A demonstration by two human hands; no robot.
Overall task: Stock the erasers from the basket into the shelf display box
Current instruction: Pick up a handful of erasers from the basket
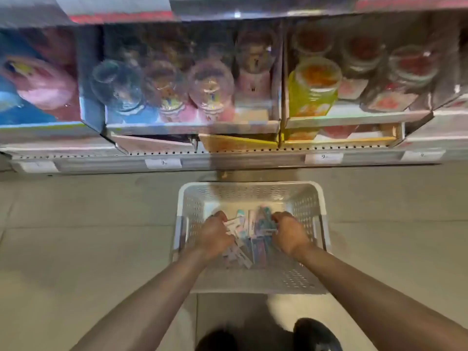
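Both my forearms reach down into the white basket (320,198) on the floor. My left hand (214,234) curls over packets at its fingertips; my right hand (288,233) curls onto the erasers (255,230) bunched between my fingers. Whether either truly pinches, I cannot tell. I judge this the gathering step; next comes lifting a bundle up to the shelf boxes (192,127) beyond my fingertips.
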